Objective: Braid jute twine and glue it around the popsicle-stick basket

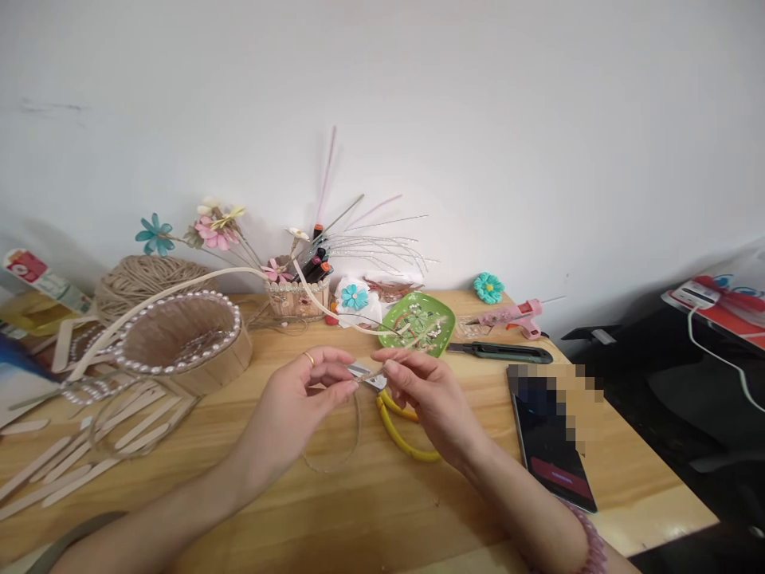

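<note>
My left hand (292, 402) and my right hand (433, 391) are close together above the table, fingertips pinched on a thin piece of brown twine (357, 434). Its slack droops in a loose curve below my left fingers. Beneath my hands lie yellow-handled scissors (398, 438), their blades partly hidden by my fingers. Just beyond is a green plate (443, 311) holding small beads and bits. To the left stands an oval basket of wooden sticks (221, 363), its rim trimmed with white pearl beads and a pale strip arching over it.
Loose craft sticks (65, 458) and a twine ball (149, 283) are at left. A small stick-sided pot (299, 301) holds markers, flowers and wires. At right lie a utility knife (508, 352), a pink glue gun (523, 319) and a phone (547, 442) near the table edge.
</note>
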Tool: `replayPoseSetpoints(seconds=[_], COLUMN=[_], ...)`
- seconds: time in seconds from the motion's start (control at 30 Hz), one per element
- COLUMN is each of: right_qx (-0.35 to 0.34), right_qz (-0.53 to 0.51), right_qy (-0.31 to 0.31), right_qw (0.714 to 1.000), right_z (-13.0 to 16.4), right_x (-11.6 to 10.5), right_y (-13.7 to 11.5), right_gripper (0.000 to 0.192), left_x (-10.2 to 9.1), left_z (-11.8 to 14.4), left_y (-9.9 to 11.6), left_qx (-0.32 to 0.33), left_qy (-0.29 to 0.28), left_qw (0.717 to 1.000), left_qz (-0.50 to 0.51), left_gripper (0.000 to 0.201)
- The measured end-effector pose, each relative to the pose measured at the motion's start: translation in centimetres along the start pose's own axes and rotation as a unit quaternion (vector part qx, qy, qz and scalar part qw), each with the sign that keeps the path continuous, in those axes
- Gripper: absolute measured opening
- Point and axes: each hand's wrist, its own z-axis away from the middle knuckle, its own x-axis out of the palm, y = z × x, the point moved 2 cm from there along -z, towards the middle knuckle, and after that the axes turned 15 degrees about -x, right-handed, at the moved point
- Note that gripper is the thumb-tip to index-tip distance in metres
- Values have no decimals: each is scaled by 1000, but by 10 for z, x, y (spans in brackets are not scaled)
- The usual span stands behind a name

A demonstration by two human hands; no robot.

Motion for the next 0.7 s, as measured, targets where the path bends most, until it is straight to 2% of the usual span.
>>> replayPoseSetpoints(seconds=[0.07,0.2,0.33,0.53,0.6,0.7], right_qx=[-17,-43,-49,-53,-61,-46], right_qz=[-13,29,53,54,71,163], right_qy=[6,-1,-3,-16,-21,-48], right_qw=[1000,999,997,997,995,984], right_z=[0,1,2,2,-2,-6], right_x=[0,0,1,0,-2,-10], right_y=[1,-1,-3,-1,-3,-11], right_gripper=[19,17,16,16,20,25], left_x=[1,3,3,0,-1,-6], left_z=[2,6,6,5,4,-2], left_y=[-1,-2,-2,-2,-1,0], left_qx=[11,42,98,140,138,60], left_qy=[-9,-20,-25,13,21,26], left_qw=[999,993,984,968,971,990], left_qz=[-33,-110,-148,-209,-196,-126], left_gripper=[21,21,18,20,20,22])
